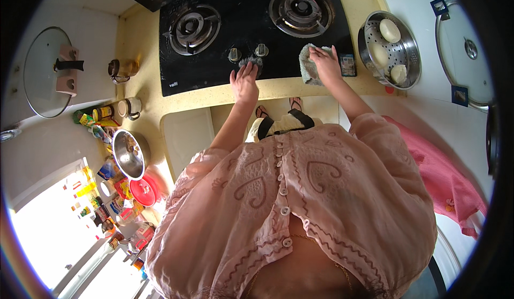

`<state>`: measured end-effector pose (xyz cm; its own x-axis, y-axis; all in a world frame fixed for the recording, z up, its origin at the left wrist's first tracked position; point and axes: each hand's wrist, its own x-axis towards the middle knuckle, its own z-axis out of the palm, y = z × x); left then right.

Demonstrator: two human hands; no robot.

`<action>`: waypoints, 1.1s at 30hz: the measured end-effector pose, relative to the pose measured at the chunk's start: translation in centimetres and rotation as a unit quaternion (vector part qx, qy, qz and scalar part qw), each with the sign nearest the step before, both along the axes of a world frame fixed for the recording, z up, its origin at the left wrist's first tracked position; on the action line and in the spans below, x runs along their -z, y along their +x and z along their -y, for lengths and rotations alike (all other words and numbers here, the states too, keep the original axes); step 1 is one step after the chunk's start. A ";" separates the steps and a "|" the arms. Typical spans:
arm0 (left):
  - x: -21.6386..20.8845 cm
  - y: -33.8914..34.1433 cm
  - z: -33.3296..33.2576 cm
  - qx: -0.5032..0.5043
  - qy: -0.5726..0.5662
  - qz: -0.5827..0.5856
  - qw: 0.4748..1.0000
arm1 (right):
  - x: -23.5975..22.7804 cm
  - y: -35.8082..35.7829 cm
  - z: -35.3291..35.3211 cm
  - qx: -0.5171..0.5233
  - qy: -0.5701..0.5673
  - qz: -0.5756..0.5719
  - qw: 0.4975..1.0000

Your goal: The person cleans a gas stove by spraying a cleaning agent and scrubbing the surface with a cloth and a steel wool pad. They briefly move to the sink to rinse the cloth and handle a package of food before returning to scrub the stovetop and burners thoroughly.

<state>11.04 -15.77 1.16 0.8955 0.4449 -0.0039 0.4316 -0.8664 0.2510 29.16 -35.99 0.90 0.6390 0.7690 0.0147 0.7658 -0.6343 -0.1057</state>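
Observation:
My left hand (245, 84) presses a dark steel-wool scrubber (257, 62) onto the black glass gas stove (214, 76), just below the two control knobs (235, 54). The fingers curl over the scrubber and partly cover it. Near the stove's front right corner, my right hand (327, 67) has its fingers on a crumpled grey-green cloth (309, 69), thumb at the cloth's near side. Behind the hands are the left burner (191, 27) and the right burner (302, 10), both without pots. Whitish smears mark the glass around the left burner.
Right of the stove stands a steel colander (413, 58) with several pale round pieces inside. Glass lids (471, 74) hang on the walls. Jars (130, 107), a steel bowl (130, 154) and a red basin (143, 191) crowd the left counter. A pink cloth (444, 176) hangs at right.

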 end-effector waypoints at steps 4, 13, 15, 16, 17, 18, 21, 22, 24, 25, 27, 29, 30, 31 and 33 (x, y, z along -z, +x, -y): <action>-0.4 -0.9 0.3 0.001 0.036 -0.025 0.999 | 0.9 -0.4 -0.2 0.009 0.012 0.029 0.999; -0.6 -0.3 1.3 0.008 0.089 -0.025 0.996 | 1.1 -0.6 -0.3 0.020 0.038 0.013 0.999; -0.1 0.0 1.1 0.000 0.104 -0.009 0.995 | 1.0 -0.6 -0.4 0.021 0.040 0.030 0.999; -0.1 0.8 0.9 -0.011 0.101 -0.007 0.995 | 1.0 -0.6 -0.4 0.020 0.039 0.027 0.999; 0.0 1.8 0.6 -0.022 0.098 -0.005 0.995 | 1.1 -0.6 -0.5 0.021 0.035 0.025 0.999; 0.1 2.9 0.3 -0.035 0.096 -0.015 0.995 | 1.2 -0.5 -0.5 0.021 0.030 0.023 0.999; 0.0 4.4 0.0 -0.062 0.060 0.006 0.996 | 1.0 -0.7 -0.7 0.023 0.014 0.016 1.000; -0.5 4.1 0.3 -0.054 0.042 -0.007 0.998 | 1.0 -0.6 -0.7 0.024 0.009 0.012 1.000; -0.4 2.9 0.5 -0.030 0.040 -0.019 0.999 | 1.3 -0.6 -0.5 0.028 0.028 0.019 0.999; -0.4 2.3 0.7 -0.017 0.038 -0.026 0.999 | 1.4 -0.8 -0.4 0.031 0.037 0.021 0.999; -0.2 1.8 0.9 0.002 0.058 -0.020 0.998 | 1.2 -0.7 -0.5 0.032 0.034 0.027 0.999; 0.4 1.4 0.7 0.016 0.070 -0.015 0.997 | 1.2 -0.8 -0.5 0.032 0.036 0.024 0.999; 0.1 1.8 0.4 0.012 0.071 -0.019 0.997 | 1.2 -0.8 -0.5 0.032 0.040 0.020 0.998; -0.4 2.7 0.1 0.006 0.070 -0.023 0.997 | 1.2 -0.8 -0.5 0.030 0.043 0.016 0.998; -0.6 4.0 -0.8 -0.001 0.068 -0.038 0.997 | 1.0 -0.8 -0.6 0.031 0.031 0.023 0.999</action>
